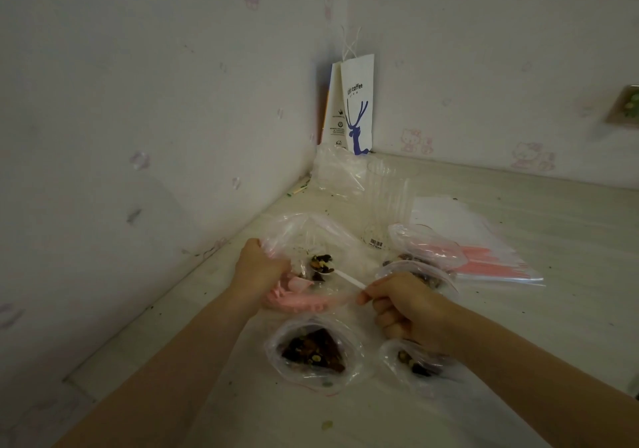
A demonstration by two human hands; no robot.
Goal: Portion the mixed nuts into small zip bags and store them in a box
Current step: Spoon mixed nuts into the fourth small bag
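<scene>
At the left of the tabletop [553,292], near the wall, your left hand [261,268] curls its fingers round the rim of one large zip bag [301,230] and holds its pink-edged mouth open. Inside that mouth sits the bowl of one white spoon [347,277], heaped with mixed nuts [321,260]. Nearer you, one small zip bag [313,347] lies open with a dark pile of nuts in it. Far off in the corner one paper coffee bag [358,102] stands upright, with one crumpled clear bag [339,174] and one clear ribbed cup [387,198] in front of it. Your right hand [408,309] pinches the end of the spoon's handle between thumb and forefinger, the other fingers curled under. A second filled small bag [415,364] lies just near of that hand. Just beyond it lie more filled bags [428,257], two as far as you can tell. Furthest right lies one stack of empty zip bags [484,236].
</scene>
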